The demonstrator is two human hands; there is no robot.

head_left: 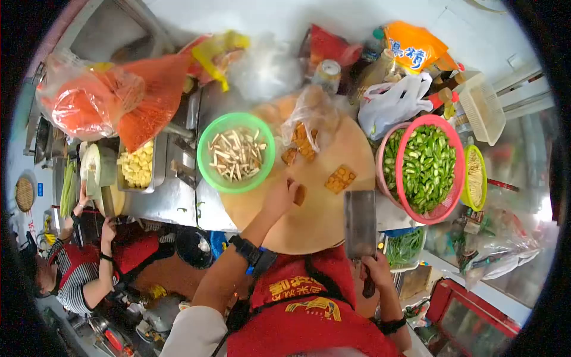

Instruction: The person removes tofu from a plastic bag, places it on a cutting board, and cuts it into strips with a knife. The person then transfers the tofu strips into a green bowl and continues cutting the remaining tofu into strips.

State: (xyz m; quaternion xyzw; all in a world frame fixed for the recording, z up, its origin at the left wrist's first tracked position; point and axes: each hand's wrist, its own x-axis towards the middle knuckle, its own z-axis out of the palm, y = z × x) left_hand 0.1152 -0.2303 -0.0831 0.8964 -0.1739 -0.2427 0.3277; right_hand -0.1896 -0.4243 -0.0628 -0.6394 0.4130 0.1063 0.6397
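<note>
My left hand [281, 197] is on the round wooden chopping board [321, 229], its fingers closed around a small brown block [300, 195] that looks like dried tofu. My right hand [377, 271] grips the handle of a cleaver [360, 220]. The wide blade points away from me over the board's right edge, apart from the block. A browned, scored slab [340, 179] lies flat to the right of my left hand. Further back, more brown pieces [304, 143] spill from a clear plastic bag [315, 113].
A green basin [203, 152] of pale cut strips stands left of the board. On the right are a pink basket [459, 156] of sliced green peppers and a yellow-green basket [483, 178]. A metal tray [159, 163] holds yellow cubes. At far left, a co-worker [89, 279] handles a large pale melon [106, 172].
</note>
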